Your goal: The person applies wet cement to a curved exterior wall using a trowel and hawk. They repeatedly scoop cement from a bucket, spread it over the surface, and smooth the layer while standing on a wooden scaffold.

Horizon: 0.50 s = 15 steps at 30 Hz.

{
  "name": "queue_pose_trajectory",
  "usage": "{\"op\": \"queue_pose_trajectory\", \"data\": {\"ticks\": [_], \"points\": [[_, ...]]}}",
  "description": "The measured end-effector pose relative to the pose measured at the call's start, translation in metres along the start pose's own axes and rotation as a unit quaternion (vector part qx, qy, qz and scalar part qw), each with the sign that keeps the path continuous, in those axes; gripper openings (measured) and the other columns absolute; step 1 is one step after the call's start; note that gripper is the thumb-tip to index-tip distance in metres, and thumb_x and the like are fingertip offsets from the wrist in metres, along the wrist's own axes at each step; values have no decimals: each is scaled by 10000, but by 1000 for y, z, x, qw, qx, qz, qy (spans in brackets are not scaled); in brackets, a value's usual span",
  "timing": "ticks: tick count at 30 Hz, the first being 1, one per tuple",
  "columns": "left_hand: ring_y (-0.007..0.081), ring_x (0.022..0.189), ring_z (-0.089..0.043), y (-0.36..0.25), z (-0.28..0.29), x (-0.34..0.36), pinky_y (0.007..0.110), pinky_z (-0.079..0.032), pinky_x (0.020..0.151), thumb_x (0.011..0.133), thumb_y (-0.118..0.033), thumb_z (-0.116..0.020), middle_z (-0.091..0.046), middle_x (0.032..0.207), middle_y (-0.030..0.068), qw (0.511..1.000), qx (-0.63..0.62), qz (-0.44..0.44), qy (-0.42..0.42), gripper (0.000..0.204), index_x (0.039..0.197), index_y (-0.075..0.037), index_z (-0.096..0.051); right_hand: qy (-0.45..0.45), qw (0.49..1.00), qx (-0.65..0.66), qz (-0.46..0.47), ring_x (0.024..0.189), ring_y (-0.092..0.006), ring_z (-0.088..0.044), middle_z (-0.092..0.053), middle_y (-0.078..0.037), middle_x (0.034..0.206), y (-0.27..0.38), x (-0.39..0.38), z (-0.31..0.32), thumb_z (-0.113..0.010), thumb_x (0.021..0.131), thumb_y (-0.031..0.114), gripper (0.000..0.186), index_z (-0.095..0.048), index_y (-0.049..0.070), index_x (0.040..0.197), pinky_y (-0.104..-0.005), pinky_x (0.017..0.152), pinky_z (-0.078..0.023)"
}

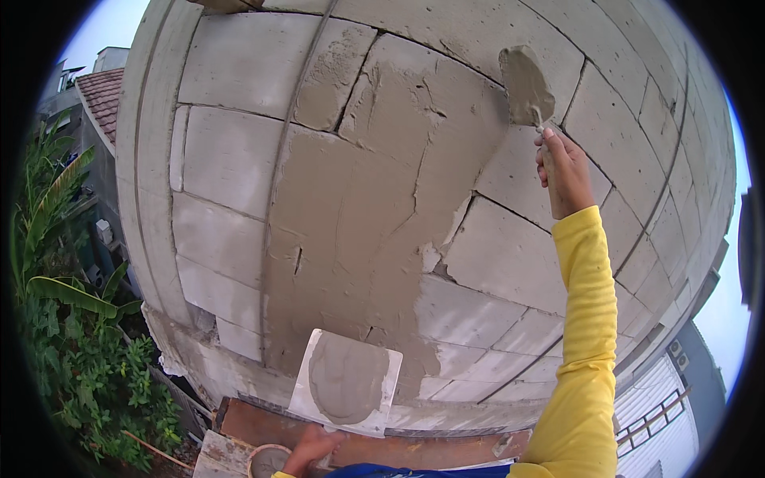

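Observation:
In my raised right hand (567, 171) I grip the handle of a trowel (526, 84). Its mortar-coated blade points up and lies against or very close to the block wall (518, 239), at the upper right edge of the wet mortar (343, 207). That mortar covers a broad, uneven patch in the middle of the wall. Low down, my left hand (315, 446) is closed at the lower edge of a white mortar board (391, 382), its grip partly hidden. A smooth round layer of mortar (347, 378) lies on the board.
Beside my left hand stands a bucket (269, 460) of mortar. A brown plank (446, 448) runs along the wall's foot. Two thin lines (288, 127) cross the wall's surface. Plants (96, 350) and a tiled roof (103, 99) are to the left; a white corrugated surface (657, 414) is at the lower right.

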State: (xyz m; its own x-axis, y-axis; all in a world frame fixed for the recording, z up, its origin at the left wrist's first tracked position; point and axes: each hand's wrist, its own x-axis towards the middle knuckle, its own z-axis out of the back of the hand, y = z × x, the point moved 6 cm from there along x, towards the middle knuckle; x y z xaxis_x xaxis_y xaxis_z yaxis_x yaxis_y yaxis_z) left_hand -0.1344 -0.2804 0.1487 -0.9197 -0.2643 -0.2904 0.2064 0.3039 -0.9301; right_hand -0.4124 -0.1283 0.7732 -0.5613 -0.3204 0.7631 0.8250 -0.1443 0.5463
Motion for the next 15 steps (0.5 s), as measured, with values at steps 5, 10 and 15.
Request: {"op": "queue_pose_trajectory", "data": {"ticks": [5,10,15], "points": [[121,590,-611,11,7,10,308,-497,538,859,-153,-793,-674,719,55,999,28,24,12,264,1018,47,-727,-34,994,-19,-104,573,-69,-512,-588,0,750,-117,-101,49,-598,1080,418,405,-694,29,1025,-247,521,-409],[119,588,-590,0,1,9,306,-484,536,865,-147,-801,-648,703,40,998,47,36,27,247,1001,43,-720,-106,970,-220,3,587,-163,-612,-648,-63,768,-111,-128,82,-609,1083,393,391,-708,17,1045,-339,542,-460],[115,619,-574,-12,-19,12,295,-465,525,870,-31,-766,-650,789,37,996,24,42,68,269,1111,39,-669,-33,894,-403,194,820,-461,-657,-712,-199,914,-26,-77,10,-630,1061,375,355,-711,29,1057,-504,731,-520]]}}
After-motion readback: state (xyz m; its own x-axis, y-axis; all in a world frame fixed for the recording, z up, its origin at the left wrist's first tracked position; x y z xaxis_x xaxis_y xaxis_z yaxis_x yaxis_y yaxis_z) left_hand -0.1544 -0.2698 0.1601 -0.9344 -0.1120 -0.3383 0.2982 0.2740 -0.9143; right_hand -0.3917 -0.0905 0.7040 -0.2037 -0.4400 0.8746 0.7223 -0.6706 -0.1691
